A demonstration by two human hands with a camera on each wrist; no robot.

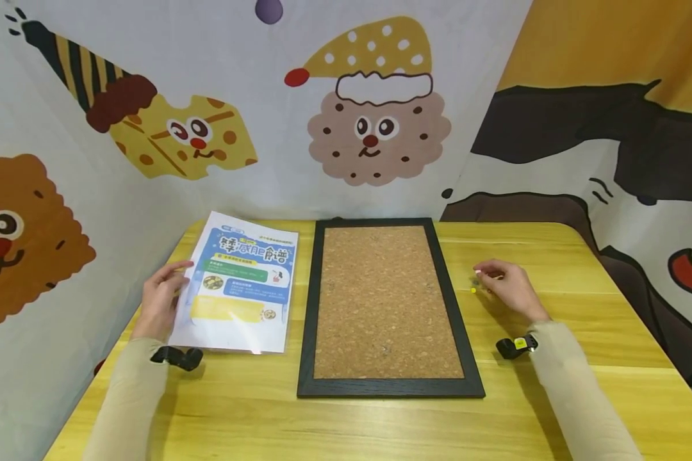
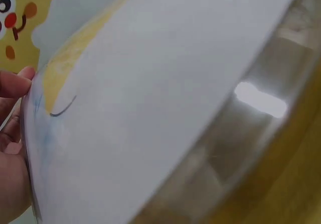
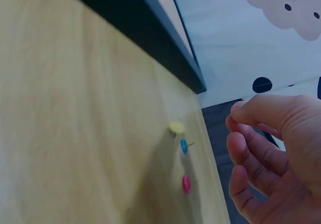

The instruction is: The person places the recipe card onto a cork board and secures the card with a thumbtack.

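Observation:
A laminated printed sheet (image 1: 242, 288) with blue, green and yellow blocks is at the left of the table. My left hand (image 1: 160, 301) grips its left edge, and in the left wrist view the sheet (image 2: 130, 98) bows away from the fingers (image 2: 15, 86). To the right of the framed corkboard (image 1: 386, 301), my right hand (image 1: 510, 288) hovers by some small thumbtacks. Its fingers are loosely bent, with nothing visible between them. The right wrist view shows a yellow thumbtack (image 3: 176, 128), a blue thumbtack (image 3: 184, 146) and a pink thumbtack (image 3: 186, 184) on the wood.
The corkboard's black frame (image 1: 389, 388) lies flat between my hands on the wooden table (image 1: 254, 410). Behind the table hangs a cloth (image 1: 277, 160) printed with cartoon biscuits and cheese. Each wrist carries a small black camera, such as the right camera (image 1: 513, 347).

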